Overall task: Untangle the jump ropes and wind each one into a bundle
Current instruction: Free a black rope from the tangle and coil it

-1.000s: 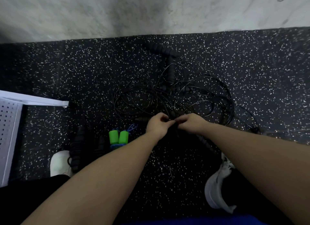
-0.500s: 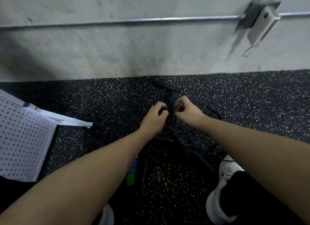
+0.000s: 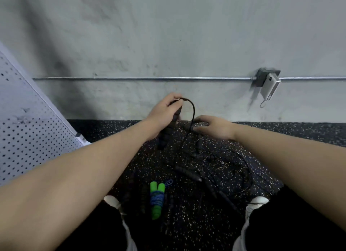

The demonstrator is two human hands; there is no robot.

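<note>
My left hand (image 3: 163, 113) grips a black ribbed jump rope handle (image 3: 167, 133), lifted above the floor with its lower end pointing down. A thin black cord (image 3: 192, 112) arcs from the handle's top over to my right hand (image 3: 211, 126), whose fingers pinch it where it drops toward the floor. The tangle of black ropes (image 3: 221, 168) with several more black handles lies on the speckled floor between my knees. A wound bundle with green handles and blue cord (image 3: 156, 199) lies near my left foot.
A grey wall with a metal conduit (image 3: 142, 79) and a junction box (image 3: 266, 80) stands close ahead. A white perforated panel (image 3: 31, 127) leans at the left. My white shoes (image 3: 257, 204) sit on either side of the ropes.
My left hand has taken hold of a black handle and lifted it; both hands have risen and drawn apart, with the cord now looping between them. The camera has tilted up toward the wall.
</note>
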